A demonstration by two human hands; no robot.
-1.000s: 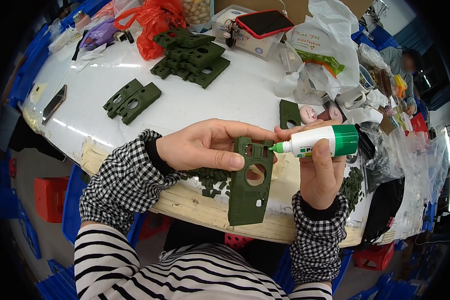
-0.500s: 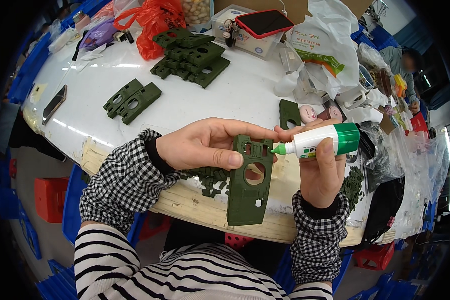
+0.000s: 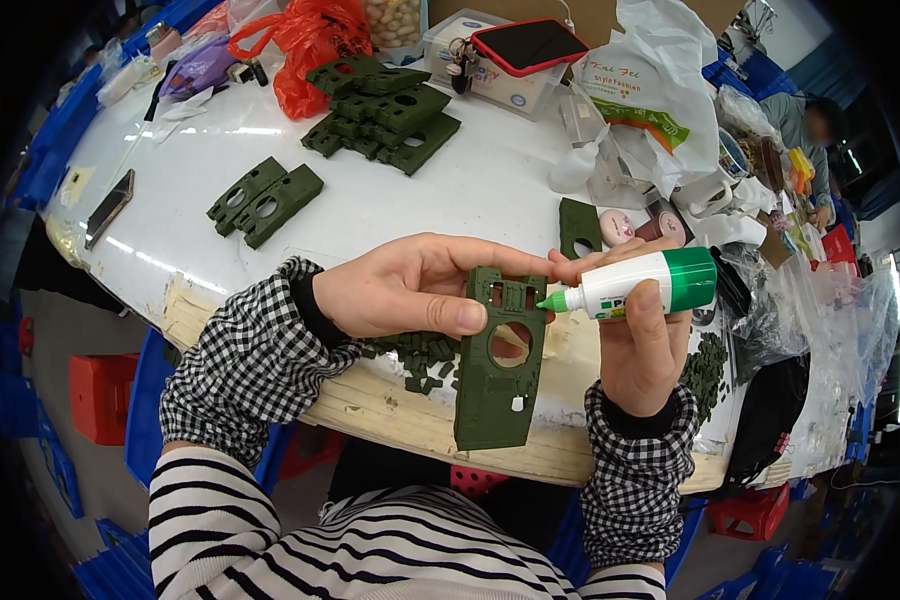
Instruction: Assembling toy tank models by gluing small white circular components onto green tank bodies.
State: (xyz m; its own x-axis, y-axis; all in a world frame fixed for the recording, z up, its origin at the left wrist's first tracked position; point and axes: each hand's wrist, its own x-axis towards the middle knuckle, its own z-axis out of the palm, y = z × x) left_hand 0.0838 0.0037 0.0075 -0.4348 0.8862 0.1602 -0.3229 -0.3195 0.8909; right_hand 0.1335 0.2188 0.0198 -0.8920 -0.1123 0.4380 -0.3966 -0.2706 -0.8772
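My left hand (image 3: 410,285) grips a dark green plastic model tank hull (image 3: 495,400) by its upper end, thumb on the near face. The hull hangs upright over the table edge, with a large round hole and small square openings above it. A small white patch shows low on its face. In my right hand (image 3: 645,350) is a white glue bottle (image 3: 625,285) with a green base, lying nearly level. Its green nozzle tip meets the hull's edge beside an upper square opening; whether glue comes out cannot be made out.
Small green parts (image 3: 425,358) lie behind the hull, with another heap (image 3: 707,375) at right. Two hulls (image 3: 265,203) rest at left, a stack of hulls (image 3: 385,115) farther back. One more hull (image 3: 579,228), a red-cased phone (image 3: 530,45) and plastic bags (image 3: 660,90) are beyond my right hand.
The glue bottle has shifted very slightly left, its nozzle tip now nearer the hull's upper opening. Both hands keep their hold, and the hull has barely moved.
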